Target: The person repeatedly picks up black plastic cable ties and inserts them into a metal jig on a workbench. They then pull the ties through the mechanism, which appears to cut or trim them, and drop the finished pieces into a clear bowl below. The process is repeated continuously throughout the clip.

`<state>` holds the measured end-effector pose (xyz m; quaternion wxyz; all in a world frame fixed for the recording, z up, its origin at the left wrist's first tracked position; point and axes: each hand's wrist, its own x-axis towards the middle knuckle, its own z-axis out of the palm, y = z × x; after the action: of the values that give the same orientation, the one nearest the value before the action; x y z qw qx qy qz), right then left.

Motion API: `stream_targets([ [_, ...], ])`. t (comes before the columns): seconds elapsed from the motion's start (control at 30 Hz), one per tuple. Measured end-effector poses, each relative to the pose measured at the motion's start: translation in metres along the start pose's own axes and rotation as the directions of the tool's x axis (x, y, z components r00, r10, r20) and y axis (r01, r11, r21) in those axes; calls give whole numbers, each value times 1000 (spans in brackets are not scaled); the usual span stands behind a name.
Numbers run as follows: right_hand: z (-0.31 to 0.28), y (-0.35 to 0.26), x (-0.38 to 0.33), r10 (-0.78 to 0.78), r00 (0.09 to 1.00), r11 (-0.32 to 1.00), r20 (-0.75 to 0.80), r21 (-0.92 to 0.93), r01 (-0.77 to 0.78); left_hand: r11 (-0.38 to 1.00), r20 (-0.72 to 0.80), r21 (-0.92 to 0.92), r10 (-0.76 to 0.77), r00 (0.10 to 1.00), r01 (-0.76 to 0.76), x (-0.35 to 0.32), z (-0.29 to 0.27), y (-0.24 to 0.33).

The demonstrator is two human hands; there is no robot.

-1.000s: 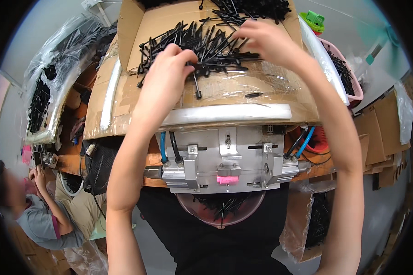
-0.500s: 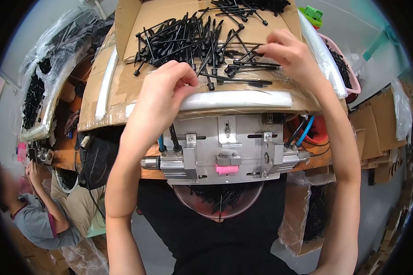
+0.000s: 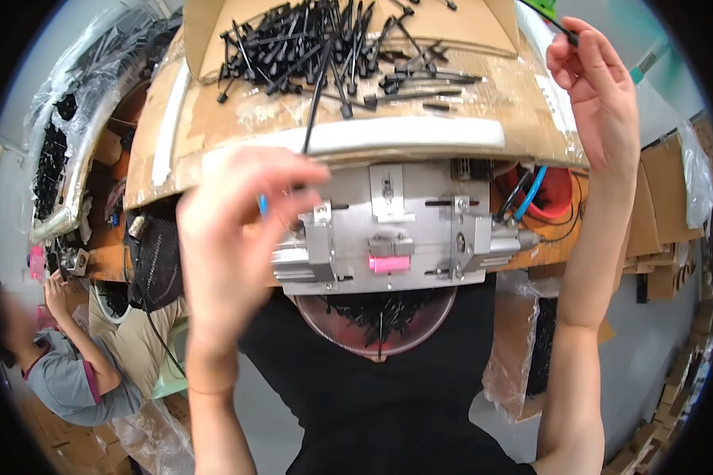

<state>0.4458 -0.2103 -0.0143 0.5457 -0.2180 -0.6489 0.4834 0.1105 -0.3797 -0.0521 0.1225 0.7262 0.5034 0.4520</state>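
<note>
- Nearest the lens: left hand point(image 3: 242, 237), blurred, fingers curled loosely, pinching the bottom end of one black cable tie point(image 3: 318, 87) just left of the metal fixture point(image 3: 396, 229). Long axis close to upright, running from the fingertips up past the fixture's top edge onto the cardboard tray point(image 3: 214, 119).
- Just below the fixture: round bowl point(image 3: 376, 321) of more black ties, half tucked under the metal, contents hard to make out.
- Up and right of the fixture: right hand point(image 3: 598, 95) raised, thumb and forefinger closed on another thin black tie, only its top end showing near the frame's upper edge; rest hidden behind the fingers.
- Beyond the fixture: loose pile of black ties point(image 3: 333, 47) on the tray, pointing every which way, top of the heap cut off.
- Left hand clearly closer to the fixture than the right.
- Far lower left of the fixture: another person point(image 3: 63, 372) seated, busy with own stuff.
</note>
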Motion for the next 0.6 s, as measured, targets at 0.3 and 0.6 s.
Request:
stream_targets([
  [0.3,54,14,-71,-43,998,992,-34,115,47,927,164,375,-76,984,9,-126,112,20],
  [0.6,78,1,-116,-173,966,966,-195,-223,128,903,191,426,-35,981,-51,-122,117,15],
])
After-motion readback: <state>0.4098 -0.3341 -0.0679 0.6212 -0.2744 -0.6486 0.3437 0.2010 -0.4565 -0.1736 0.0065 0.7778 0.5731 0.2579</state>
